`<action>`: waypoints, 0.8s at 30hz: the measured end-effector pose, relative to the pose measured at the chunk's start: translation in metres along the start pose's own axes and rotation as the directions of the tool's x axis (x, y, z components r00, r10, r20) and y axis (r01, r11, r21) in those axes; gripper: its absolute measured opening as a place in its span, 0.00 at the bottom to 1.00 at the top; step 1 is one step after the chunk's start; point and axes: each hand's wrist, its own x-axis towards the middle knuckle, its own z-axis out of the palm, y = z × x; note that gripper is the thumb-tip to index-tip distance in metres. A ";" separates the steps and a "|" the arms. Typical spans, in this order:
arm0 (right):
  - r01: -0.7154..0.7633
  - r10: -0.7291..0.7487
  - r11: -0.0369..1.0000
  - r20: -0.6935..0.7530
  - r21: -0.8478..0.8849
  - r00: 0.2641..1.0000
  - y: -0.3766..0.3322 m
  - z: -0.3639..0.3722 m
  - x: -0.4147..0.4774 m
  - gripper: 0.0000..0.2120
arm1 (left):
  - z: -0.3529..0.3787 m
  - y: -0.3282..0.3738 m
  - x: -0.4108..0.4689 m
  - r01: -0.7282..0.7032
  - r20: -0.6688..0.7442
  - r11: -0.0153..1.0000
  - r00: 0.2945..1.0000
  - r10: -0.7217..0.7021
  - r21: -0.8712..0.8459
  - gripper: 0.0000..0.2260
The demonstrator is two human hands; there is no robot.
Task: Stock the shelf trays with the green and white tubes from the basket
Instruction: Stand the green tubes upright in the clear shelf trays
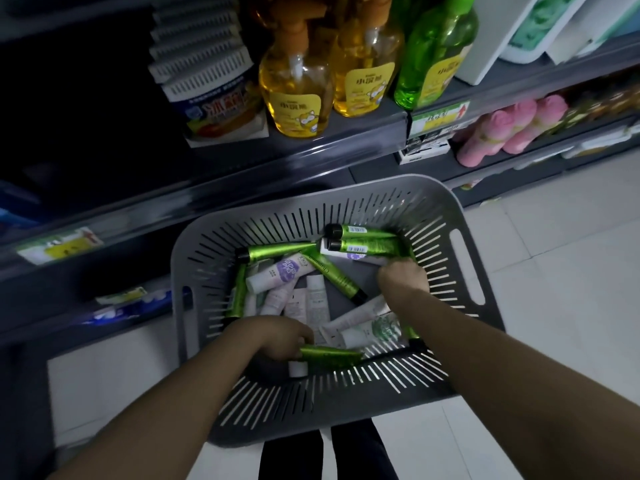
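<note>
Both forearms reached down into the grey basket (pixel 460 216) in front of the shelf (pixel 311 147). Near its front wall, the left hand (pixel 280 337) clasped one green tube (pixel 329 355). The right hand (pixel 403 277) lay over the tails of two more green tubes (pixel 367 247). Its fingers were hidden, so I could not tell its grip. White tubes (pixel 311 299) lay loose between the hands. Lifting each tube clear of the heap first would probably keep the others from snagging.

Printed "小浣熊" on yellow paper labels (pixel 300 106) of two clear amber-filled plastic pump bottles (pixel 296 74) at twelve o'clock; elsewhere illegible.
</note>
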 end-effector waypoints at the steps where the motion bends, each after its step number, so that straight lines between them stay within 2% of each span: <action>1: -0.035 0.037 0.996 -0.022 0.087 0.999 0.001 -0.003 0.000 0.16 | -0.002 -0.001 -0.003 0.018 0.003 1.000 1.000 -0.018 0.002 0.18; 4: -0.096 0.114 0.959 -0.051 0.268 0.992 0.008 -0.014 -0.003 0.19 | -0.010 0.000 -0.011 0.092 0.027 0.996 0.995 -0.092 0.001 0.19; 6: -0.133 0.155 0.899 -0.020 0.417 0.988 0.011 -0.021 -0.009 0.16 | -0.017 0.003 -0.021 0.112 0.009 0.993 0.994 -0.111 -0.043 0.19; 9: -0.116 0.146 0.764 0.006 0.634 0.989 0.016 -0.029 -0.018 0.11 | -0.025 0.004 -0.040 0.107 -0.075 0.969 0.989 -0.126 -0.222 0.17; 11: -0.073 0.097 0.628 0.015 0.775 0.995 0.015 -0.037 -0.025 0.10 | -0.027 0.003 -0.053 0.057 -0.153 0.897 0.979 -0.137 -0.439 0.16; 12: -0.069 0.075 0.514 0.035 0.855 0.997 0.014 -0.042 -0.030 0.08 | -0.028 0.002 -0.059 0.026 -0.197 0.852 0.969 -0.151 -0.523 0.18; 14: -0.082 0.040 0.282 0.073 0.956 0.997 0.010 -0.056 -0.039 0.05 | -0.029 0.001 -0.069 -0.031 -0.278 0.784 0.943 -0.183 -0.620 0.19; 15: -0.075 0.016 0.214 0.073 0.974 0.997 0.008 -0.064 -0.044 0.04 | -0.029 0.000 -0.074 -0.071 -0.321 0.763 0.929 -0.184 -0.642 0.17; 18: -0.024 -0.082 0.162 0.038 0.986 0.996 0.004 -0.087 -0.057 0.07 | -0.028 -0.003 -0.092 -0.262 -0.455 0.638 0.877 -0.155 -0.724 0.08; 21: 0.042 -0.114 0.112 -0.029 0.993 0.993 -0.002 -0.110 -0.069 0.10 | -0.022 -0.002 -0.121 -0.442 -0.575 0.502 0.806 -0.143 -0.744 0.02; 22: 0.066 -0.131 0.109 -0.052 0.992 0.990 -0.005 -0.118 -0.074 0.09 | -0.020 -0.002 -0.131 -0.497 -0.615 0.467 0.776 -0.138 -0.731 0.02; 24: 0.118 -0.166 0.102 -0.100 0.988 0.981 -0.013 -0.136 -0.082 0.09 | -0.017 -0.002 -0.149 -0.586 -0.673 0.376 0.722 -0.161 -0.718 0.11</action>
